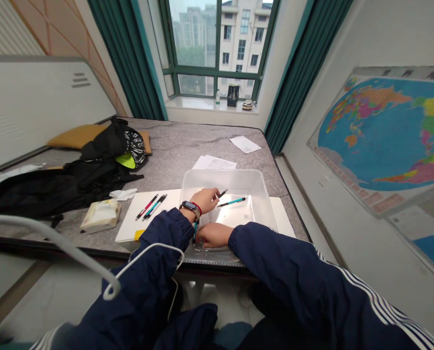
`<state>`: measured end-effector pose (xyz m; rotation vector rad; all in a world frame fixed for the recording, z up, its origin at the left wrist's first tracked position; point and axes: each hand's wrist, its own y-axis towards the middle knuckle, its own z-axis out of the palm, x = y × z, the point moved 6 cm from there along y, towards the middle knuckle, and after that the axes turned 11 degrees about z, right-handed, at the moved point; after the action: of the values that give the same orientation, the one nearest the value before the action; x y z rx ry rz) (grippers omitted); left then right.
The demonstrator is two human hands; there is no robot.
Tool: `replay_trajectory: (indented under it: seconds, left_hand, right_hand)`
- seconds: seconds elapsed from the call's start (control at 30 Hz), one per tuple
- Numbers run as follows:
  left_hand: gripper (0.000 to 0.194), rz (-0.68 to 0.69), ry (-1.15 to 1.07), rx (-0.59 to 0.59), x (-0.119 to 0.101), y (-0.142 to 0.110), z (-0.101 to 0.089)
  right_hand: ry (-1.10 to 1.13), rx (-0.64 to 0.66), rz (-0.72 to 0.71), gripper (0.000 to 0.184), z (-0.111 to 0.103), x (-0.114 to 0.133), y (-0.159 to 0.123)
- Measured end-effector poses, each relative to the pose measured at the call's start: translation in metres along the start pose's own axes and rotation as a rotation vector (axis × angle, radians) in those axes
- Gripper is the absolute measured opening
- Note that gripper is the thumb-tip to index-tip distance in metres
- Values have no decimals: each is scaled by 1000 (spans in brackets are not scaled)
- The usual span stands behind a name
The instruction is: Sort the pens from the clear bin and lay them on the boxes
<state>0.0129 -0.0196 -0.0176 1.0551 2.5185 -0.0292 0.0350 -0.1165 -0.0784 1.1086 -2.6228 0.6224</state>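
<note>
A clear plastic box (264,194) stands at the table's front edge, and both my hands reach into it. My left hand (205,199), with a watch and a red cord at the wrist, is closed on a dark pen (223,193), pinched between the fingertips. Right beside its tip, a blue pen (232,201) lies on the box floor. My right hand (215,235) is nearer to me, at the box's left wall, fingers curled in round another blue pen (195,228) that my forearm and fingers partly hide.
Left of the box, several pens (153,207) lie on a white board (131,221), near a tissue pack (100,215). A black bag (67,184) and a patterned cap (135,148) sit further left. Papers (215,163) lie behind the box. A white cable (74,255) crosses before my left sleeve.
</note>
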Motion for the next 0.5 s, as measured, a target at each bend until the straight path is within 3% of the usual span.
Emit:
replay_trajectory:
  seconds: [0.27, 0.4, 0.5]
  left_hand:
    - [23, -45, -40, 115, 7, 3, 7]
    - [22, 7, -83, 82, 9, 10, 8]
    - [33, -3, -194, 65, 11, 13, 8]
  right_hand:
    - [-134, 4, -97, 27, 12, 22, 1]
    - [-151, 10, -98, 25, 11, 21, 2]
    - [-153, 8, -94, 24, 9, 21, 2]
